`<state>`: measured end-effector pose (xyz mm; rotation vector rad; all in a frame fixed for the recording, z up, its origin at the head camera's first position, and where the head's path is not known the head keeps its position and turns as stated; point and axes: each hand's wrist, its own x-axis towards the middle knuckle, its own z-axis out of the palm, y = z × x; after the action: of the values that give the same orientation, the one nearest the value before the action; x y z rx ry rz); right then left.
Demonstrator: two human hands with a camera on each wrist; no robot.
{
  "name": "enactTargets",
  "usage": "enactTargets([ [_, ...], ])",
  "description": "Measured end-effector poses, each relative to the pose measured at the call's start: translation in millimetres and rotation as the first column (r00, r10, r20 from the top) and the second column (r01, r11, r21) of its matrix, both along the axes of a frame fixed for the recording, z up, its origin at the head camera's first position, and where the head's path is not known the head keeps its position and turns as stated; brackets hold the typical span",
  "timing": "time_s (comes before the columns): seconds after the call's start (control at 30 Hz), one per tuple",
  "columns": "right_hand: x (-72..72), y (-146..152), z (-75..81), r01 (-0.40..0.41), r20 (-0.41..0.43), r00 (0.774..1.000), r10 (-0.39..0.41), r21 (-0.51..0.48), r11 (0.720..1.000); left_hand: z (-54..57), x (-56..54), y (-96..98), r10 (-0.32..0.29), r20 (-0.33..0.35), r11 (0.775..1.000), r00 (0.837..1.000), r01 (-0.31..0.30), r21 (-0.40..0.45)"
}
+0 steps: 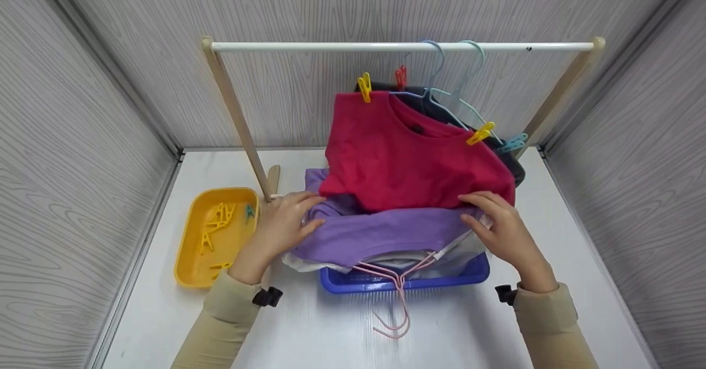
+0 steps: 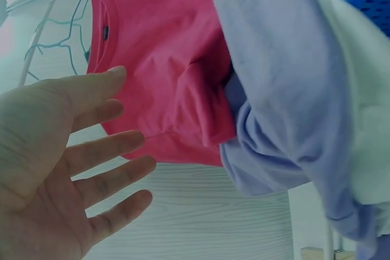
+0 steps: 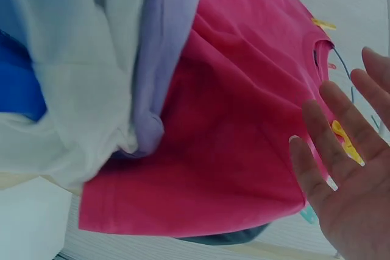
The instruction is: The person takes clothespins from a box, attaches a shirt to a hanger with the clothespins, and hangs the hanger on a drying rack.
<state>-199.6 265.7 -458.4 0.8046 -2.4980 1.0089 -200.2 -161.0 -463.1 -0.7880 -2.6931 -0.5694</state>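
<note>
In the head view a purple shirt (image 1: 380,234) lies over a blue basket (image 1: 358,287), with a pink hanger (image 1: 401,283) at its neckline and the hook toward me. White cloth (image 1: 463,256) shows beneath it. Behind hangs a crimson shirt (image 1: 413,170) on a hanger, with yellow clothespins (image 1: 481,133) at its shoulders. My left hand (image 1: 284,223) is by the purple shirt's left side, fingers spread and relaxed. At the opposite side is my right hand (image 1: 502,225), its fingers loosely extended. Both wrist views show the palms holding nothing, fingers apart in front of the crimson shirt.
A rack's white rod (image 1: 320,46) spans the back between wooden posts (image 1: 234,110). Behind the crimson shirt hangs a dark garment (image 1: 518,173) with a blue clothespin (image 1: 513,143). A yellow tray (image 1: 185,247) with several clothespins (image 1: 219,220) stands at left.
</note>
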Motion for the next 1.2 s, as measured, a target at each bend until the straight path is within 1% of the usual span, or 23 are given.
enactTargets([
  [0.07,0.5,-0.7,-6.1,-0.025,0.024,0.999,0.025,0.017,1.000,-4.9,3.9,-0.9,-0.016,0.022,1.000,1.000,0.016,0.010],
  [0.2,-0.3,-1.6,-19.2,-0.065,0.062,0.996,0.062,0.053,0.996,-14.4,10.0,-2.1,-0.040,0.055,0.999,0.998,0.040,0.002],
  [0.43,-3.3,0.1,-40.2,-0.076,0.154,0.987,0.054,0.145,0.986,-26.3,15.5,-1.1,-0.066,0.109,0.998,0.992,0.067,-0.007],
  [0.53,-4.3,2.5,-46.5,-0.074,0.166,0.985,0.043,0.183,0.980,-30.0,17.5,0.0,-0.071,0.125,0.997,0.990,0.075,-0.022],
  [0.63,-5.4,5.5,-50.9,-0.070,0.147,0.988,0.037,0.223,0.972,-33.5,19.2,1.3,-0.071,0.135,0.996,0.988,0.078,-0.049],
  [0.77,-7.3,9.2,-54.5,-0.059,0.101,0.994,0.031,0.282,0.958,-37.7,20.5,1.9,-0.066,0.152,0.993,0.986,0.080,-0.086],
  [0.97,-12.7,14.5,-58.6,-0.032,0.030,0.999,0.023,0.344,0.939,-41.4,21.1,1.2,-0.069,0.181,0.993,0.981,0.084,-0.077],
  [1.1,-16.4,16.7,-62.0,-0.025,-0.028,0.999,0.037,0.351,0.936,-43.3,20.8,0.4,-0.073,0.172,0.994,0.982,0.087,-0.070],
  [1.2,-18.8,16.8,-63.8,-0.027,-0.045,0.998,0.046,0.347,0.938,-44.3,20.5,-0.4,-0.076,0.173,0.994,0.982,0.088,-0.062],
])
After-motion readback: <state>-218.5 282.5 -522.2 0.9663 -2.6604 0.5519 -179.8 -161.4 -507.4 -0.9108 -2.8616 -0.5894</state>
